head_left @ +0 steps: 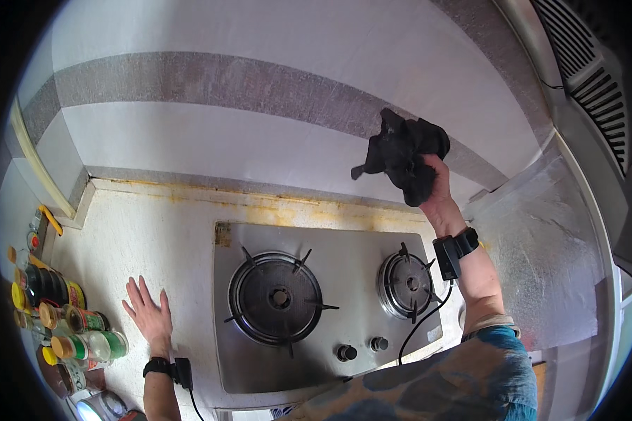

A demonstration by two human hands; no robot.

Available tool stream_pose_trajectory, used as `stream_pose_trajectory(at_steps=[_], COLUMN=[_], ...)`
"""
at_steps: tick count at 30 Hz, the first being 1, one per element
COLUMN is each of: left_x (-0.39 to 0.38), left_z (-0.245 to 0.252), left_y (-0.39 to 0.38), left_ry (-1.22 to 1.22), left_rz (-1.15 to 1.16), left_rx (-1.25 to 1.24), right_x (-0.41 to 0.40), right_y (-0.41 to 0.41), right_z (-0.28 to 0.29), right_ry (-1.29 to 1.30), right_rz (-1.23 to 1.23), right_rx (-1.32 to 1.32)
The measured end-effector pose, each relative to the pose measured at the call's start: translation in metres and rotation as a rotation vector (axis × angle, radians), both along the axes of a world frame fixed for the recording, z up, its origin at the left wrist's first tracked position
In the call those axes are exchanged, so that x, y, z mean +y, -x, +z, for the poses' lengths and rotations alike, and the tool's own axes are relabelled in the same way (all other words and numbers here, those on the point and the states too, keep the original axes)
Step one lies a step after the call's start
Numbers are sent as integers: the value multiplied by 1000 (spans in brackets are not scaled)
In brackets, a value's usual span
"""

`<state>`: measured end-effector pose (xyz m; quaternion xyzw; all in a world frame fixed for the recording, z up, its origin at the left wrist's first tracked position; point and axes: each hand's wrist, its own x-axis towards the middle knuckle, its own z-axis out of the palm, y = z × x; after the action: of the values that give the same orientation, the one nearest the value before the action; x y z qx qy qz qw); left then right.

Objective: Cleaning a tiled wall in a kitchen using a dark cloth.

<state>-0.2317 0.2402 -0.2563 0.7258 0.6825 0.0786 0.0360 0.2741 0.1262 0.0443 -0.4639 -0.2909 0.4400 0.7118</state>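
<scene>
My right hand (438, 181) holds a bunched black cloth (406, 152) up at the tiled wall (295, 131), over the grey tile band behind the cooktop. Whether the cloth touches the tiles is hard to tell. My left hand (148, 310) rests with spread fingers on the pale countertop (184, 263), left of the stainless steel gas cooktop (347, 273), and holds nothing. Each wrist wears a black strapped device with a cable. The cooktop has a large left burner (280, 298), a smaller right burner (412, 284) and two control knobs (346, 352) at its front.
Several seasoning bottles and jars (89, 344) stand along the counter's left side. A yellow pipe (50, 220) comes out near the left corner. A range hood with slotted vents (600, 105) hangs at the upper right. Yellow-brown stains mark the ledge (279, 210) behind the cooktop.
</scene>
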Motion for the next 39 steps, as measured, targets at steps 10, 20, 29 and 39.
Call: stream_pose_trajectory(at_steps=[10, 20, 29, 39], left_x=[-9, -6, -9, -8], left_z=[17, 14, 17, 14], left_y=[3, -6, 3, -5], left_ry=[112, 75, 110, 71], left_rz=[11, -19, 0, 9], left_rx=[-15, -42, -51, -49], right_x=[84, 123, 156, 109], right_y=[-53, -48, 26, -93], right_z=[61, 45, 33, 93], right_ry=[-415, -298, -413, -270], right_rz=[-862, -1640, -940, -1703], right_rx=[-526, -1484, -2200, -1025])
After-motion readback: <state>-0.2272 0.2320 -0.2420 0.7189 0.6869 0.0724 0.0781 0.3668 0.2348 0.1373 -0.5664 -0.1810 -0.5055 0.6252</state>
